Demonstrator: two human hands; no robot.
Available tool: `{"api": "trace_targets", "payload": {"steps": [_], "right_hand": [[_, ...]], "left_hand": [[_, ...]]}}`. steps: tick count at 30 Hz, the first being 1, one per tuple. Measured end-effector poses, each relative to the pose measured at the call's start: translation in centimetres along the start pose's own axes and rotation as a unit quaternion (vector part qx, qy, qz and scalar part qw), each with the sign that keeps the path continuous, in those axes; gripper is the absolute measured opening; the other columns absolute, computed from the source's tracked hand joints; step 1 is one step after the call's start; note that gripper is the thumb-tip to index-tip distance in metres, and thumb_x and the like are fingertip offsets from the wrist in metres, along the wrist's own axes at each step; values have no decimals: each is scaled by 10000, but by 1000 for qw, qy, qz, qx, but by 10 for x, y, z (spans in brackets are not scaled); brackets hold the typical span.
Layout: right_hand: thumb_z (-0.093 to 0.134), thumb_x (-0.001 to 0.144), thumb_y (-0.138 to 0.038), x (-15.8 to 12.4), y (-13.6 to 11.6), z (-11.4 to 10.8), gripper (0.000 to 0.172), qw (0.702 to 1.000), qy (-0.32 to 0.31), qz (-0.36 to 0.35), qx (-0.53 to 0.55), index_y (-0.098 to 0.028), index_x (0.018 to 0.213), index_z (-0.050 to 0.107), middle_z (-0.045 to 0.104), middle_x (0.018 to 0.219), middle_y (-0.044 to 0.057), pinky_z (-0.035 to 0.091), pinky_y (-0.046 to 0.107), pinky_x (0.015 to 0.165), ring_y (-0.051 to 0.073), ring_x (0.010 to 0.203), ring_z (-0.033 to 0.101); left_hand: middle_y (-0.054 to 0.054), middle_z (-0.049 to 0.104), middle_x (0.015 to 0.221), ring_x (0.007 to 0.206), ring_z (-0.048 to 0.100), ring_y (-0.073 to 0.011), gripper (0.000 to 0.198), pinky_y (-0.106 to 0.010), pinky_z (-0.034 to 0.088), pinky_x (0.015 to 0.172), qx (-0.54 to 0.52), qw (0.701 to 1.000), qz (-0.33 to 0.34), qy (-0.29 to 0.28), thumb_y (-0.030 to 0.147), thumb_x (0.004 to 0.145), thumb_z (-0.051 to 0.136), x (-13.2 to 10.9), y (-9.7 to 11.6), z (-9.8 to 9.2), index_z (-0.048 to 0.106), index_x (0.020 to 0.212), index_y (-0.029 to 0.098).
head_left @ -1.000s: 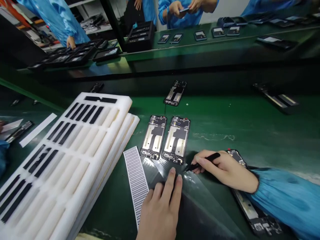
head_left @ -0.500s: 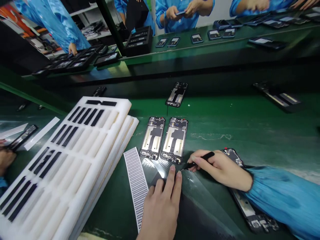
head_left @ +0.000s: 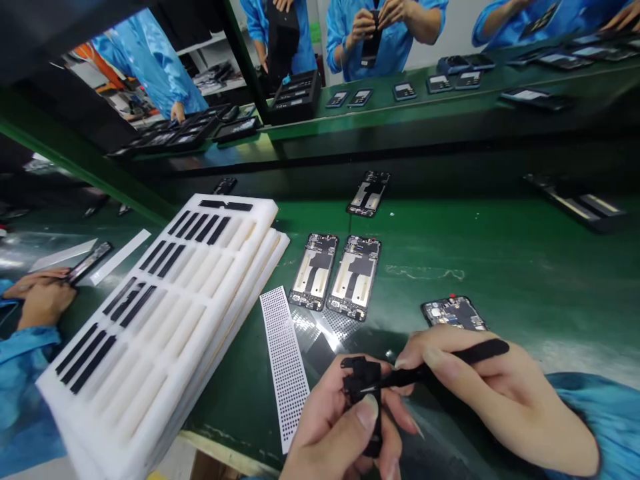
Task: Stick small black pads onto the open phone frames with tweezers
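My left hand (head_left: 345,427) is closed around a small black part (head_left: 363,373) with a wide, notched top and a narrow lower strip; its exact kind I cannot make out. My thumb presses on it. In my right hand (head_left: 480,387) is a pair of black tweezers (head_left: 480,350), gripped like a pen, the metal tip touching the black part. Beyond my hands, two opened phone bodies (head_left: 314,272) lie side by side, circuitry up. Another opened phone body (head_left: 453,312) is partly hidden behind my right hand.
Stacked white foam trays (head_left: 200,300) with black strips in some slots stand at left. A white dotted sheet (head_left: 285,367) lies beside them. Another phone body (head_left: 369,193) lies farther back. A co-worker's hands (head_left: 45,297) are at far left; other people work behind the raised green shelf (head_left: 320,117).
My left hand has lifted from the transparent sheet and turned, now holding the black part. My right hand has brought the tweezers to it. The view has shifted slightly.
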State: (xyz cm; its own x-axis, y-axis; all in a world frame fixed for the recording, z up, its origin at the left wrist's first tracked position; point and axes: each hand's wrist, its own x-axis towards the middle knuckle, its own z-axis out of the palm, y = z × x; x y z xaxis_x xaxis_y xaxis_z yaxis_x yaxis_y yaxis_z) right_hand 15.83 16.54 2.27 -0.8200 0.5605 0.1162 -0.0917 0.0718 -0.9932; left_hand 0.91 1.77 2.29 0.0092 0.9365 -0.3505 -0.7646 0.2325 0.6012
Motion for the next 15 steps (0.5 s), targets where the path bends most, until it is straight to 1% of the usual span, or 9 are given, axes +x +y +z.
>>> {"api": "trace_targets", "payload": {"steps": [3,6,8,12,13,15], "right_hand": [[516,1049,-248,0,-1,-1,215,1000,-7,-16,-25,-302,1037,724,785,905,-31,569,125,790,95,831,750],[511,1044,-205,0,-5,-2,216,998,-9,-42,-53,-301,1050,704,783,932,-38,559,114,802,85,853,746],[511,1041,-195,-1,-5,-2,209,995,-6,-68,-76,-294,1052,695,779,947,-32,559,122,804,89,857,744],[477,1057,-235,-4,-1,-2,209,989,-13,-111,-99,-291,1091,675,780,919,1,582,182,771,132,844,752],[471,1059,-244,-5,0,-3,215,988,-12,-117,-103,-299,1110,672,784,921,10,589,199,759,148,854,756],[474,1055,-256,-6,2,-4,223,986,-2,-126,-111,-316,1137,672,793,928,24,602,228,742,179,879,762]], "left_hand": [[-45,710,967,635,590,-54,252,-226,549,645,-4,1000,-5,13,285,973,642,-2,0,4,663,1218,231],[-38,706,927,650,596,-56,255,-204,531,638,-1,1000,3,23,285,979,635,-4,-3,7,662,1227,232],[-41,706,938,661,597,-57,263,-198,518,637,8,999,21,26,282,986,625,-4,-6,8,654,1244,240],[-41,693,943,636,565,-53,295,-200,488,611,37,995,86,26,297,980,634,-3,-13,10,641,1272,256],[-45,694,944,634,561,-56,308,-202,478,605,37,995,94,26,310,974,642,-4,-14,10,640,1278,256],[-60,708,956,637,563,-63,327,-207,467,608,28,995,90,27,330,967,651,-4,-15,10,643,1285,257]]}}
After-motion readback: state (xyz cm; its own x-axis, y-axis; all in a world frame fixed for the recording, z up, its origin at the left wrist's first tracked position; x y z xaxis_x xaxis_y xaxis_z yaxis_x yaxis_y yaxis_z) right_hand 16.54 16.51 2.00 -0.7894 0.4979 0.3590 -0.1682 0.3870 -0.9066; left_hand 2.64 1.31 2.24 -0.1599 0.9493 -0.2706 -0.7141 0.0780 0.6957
